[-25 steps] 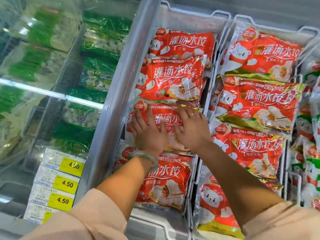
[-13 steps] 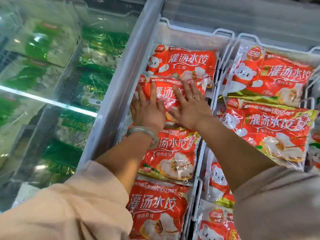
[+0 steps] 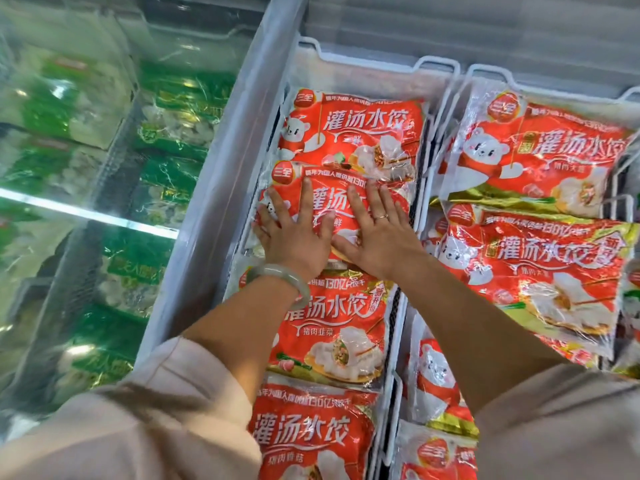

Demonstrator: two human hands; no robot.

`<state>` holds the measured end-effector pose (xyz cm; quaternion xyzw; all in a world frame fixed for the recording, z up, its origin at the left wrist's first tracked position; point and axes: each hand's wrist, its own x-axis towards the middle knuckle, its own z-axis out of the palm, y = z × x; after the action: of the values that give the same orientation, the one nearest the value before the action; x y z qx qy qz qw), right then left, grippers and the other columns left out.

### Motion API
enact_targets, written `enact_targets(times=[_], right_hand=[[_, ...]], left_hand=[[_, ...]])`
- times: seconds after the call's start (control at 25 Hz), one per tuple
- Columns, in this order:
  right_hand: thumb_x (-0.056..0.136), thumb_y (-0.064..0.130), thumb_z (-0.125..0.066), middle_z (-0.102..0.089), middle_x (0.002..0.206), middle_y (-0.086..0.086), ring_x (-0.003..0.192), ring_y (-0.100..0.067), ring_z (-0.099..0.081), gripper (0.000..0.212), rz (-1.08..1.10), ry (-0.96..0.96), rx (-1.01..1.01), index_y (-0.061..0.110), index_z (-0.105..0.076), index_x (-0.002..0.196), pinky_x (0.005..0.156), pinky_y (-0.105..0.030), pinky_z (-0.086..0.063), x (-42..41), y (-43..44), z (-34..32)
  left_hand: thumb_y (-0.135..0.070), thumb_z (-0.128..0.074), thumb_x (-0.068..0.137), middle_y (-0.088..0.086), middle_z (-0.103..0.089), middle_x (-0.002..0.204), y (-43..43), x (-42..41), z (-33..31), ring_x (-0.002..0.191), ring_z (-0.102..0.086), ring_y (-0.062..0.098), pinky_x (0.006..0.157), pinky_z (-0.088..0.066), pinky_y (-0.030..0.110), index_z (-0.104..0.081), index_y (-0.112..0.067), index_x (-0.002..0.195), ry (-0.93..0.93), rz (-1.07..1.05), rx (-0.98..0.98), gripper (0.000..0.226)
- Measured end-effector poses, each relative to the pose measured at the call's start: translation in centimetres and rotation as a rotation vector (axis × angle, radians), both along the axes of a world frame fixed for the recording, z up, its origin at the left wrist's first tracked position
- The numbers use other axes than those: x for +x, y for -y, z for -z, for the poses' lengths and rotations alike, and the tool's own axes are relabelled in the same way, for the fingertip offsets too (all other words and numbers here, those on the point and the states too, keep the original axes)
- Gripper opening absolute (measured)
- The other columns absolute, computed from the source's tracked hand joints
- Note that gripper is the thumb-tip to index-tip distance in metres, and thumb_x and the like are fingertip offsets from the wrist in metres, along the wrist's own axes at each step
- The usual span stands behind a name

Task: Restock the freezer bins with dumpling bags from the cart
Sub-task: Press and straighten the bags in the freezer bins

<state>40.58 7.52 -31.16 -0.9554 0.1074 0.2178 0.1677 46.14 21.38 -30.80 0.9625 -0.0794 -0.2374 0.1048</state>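
Red dumpling bags fill a white wire freezer bin (image 3: pixel 374 65) in a column. My left hand (image 3: pixel 294 233) and my right hand (image 3: pixel 375 233) lie flat, fingers spread, side by side on the second bag from the back (image 3: pixel 332 206). Neither hand grips it. Behind it lies another red bag (image 3: pixel 356 133). Nearer me, a bag (image 3: pixel 332 327) lies partly under my forearms, and one more (image 3: pixel 311 434) sits at the front. A pale bangle is on my left wrist, a ring on my right hand. The cart is out of view.
A second bin (image 3: pixel 540 83) on the right holds red bags with gold edges (image 3: pixel 540 161). On the left a glass lid (image 3: pixel 86 216) covers green bags (image 3: pixel 166 112). A white freezer frame (image 3: pixel 221 188) separates the two sides.
Both hands moved from the third bag back onto the second bag, staying flat and side by side. The view shifted forward, so the price labels at lower left dropped out of sight.
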Motion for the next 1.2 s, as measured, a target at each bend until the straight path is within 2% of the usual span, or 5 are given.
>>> enact_targets(times=[0.36, 0.6, 0.84, 1.0, 1.2], right_hand=[[0.084, 0.077, -0.018, 0.026, 0.157, 0.004, 0.145, -0.019, 0.022, 0.083, 0.029, 0.022, -0.034, 0.04, 0.023, 0.145, 0.12, -0.042, 0.006, 0.0, -0.3, -0.9], [0.094, 0.057, -0.031, 0.003, 0.162, 0.002, 0.149, -0.021, -0.003, 0.07, 0.2, 0.179, 0.052, 0.03, -0.002, 0.152, 0.121, -0.042, -0.012, -6.2, -0.8, -3.6], [0.098, 0.037, -0.04, -0.008, 0.161, -0.005, 0.146, -0.028, -0.017, 0.063, 0.184, 0.051, 0.005, 0.019, -0.014, 0.152, 0.116, -0.043, -0.026, -12.5, -3.9, -9.3], [0.097, 0.032, -0.044, -0.016, 0.159, -0.005, 0.14, -0.031, -0.03, 0.062, 0.156, 0.021, 0.103, 0.017, -0.018, 0.151, 0.11, -0.042, -0.035, -13.5, -7.9, -13.8], [0.097, 0.032, -0.044, -0.018, 0.159, -0.005, 0.142, -0.029, -0.026, 0.058, 0.042, 0.099, 0.074, 0.022, -0.022, 0.149, 0.113, -0.04, -0.031, -10.4, -15.6, -18.1]], left_hand=[[-0.066, -0.019, 0.092, 0.008, 0.024, 0.157, -0.3, 0.0, -0.7, 0.145, 0.021, 0.033, 0.118, 0.012, 0.049, 0.021, -0.044, 0.144, 0.046, -0.023, -0.03, 0.069], [-0.045, -0.03, 0.098, 0.007, 0.018, 0.159, -0.7, -4.3, -4.3, 0.148, 0.015, 0.026, 0.121, 0.004, 0.044, 0.01, -0.031, 0.15, 0.125, 0.144, -0.146, 0.067], [-0.03, -0.04, 0.097, 0.006, -0.01, 0.16, -4.5, -9.6, -9.8, 0.148, -0.011, 0.026, 0.12, -0.013, 0.04, -0.008, -0.021, 0.153, 0.047, 0.231, -0.254, 0.065], [-0.015, -0.046, 0.091, 0.009, -0.044, 0.143, -8.8, -11.0, -14.3, 0.131, -0.042, 0.029, 0.109, -0.036, 0.037, -0.038, -0.02, 0.142, 0.141, 0.203, -0.366, 0.052], [-0.013, -0.054, 0.084, 0.017, -0.049, 0.128, -16.5, -10.6, -18.2, 0.118, -0.046, 0.036, 0.099, -0.037, 0.041, -0.047, -0.008, 0.13, 0.321, 0.023, -0.263, 0.047]])
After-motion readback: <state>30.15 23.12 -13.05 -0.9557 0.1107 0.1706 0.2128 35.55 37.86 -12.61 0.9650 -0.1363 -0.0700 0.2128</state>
